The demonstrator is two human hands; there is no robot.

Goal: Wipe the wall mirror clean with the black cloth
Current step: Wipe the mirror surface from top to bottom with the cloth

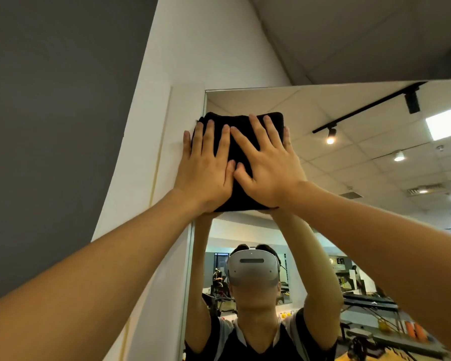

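Hands flat, fingers spread: my left hand point(206, 168) and right hand point(267, 168) press the black cloth point(241, 136) on the mirror point(310, 113); I should push evenly, slide slowly.

So the wall mirror point(349, 157) is what's carrying everything here. It sits flush on a white wall point(198, 43), with a thin metal edge running along its top and down its left side. The black cloth point(241, 157) is folded into a thick pad and lies flat against the glass right in the mirror's top left corner, its left side hanging slightly past the mirror's left edge onto the white wall. Both hands are pressed flat on it, left hand point(206, 165) at the left edge side, right hand point(267, 165) just beside it, thumbs touching.
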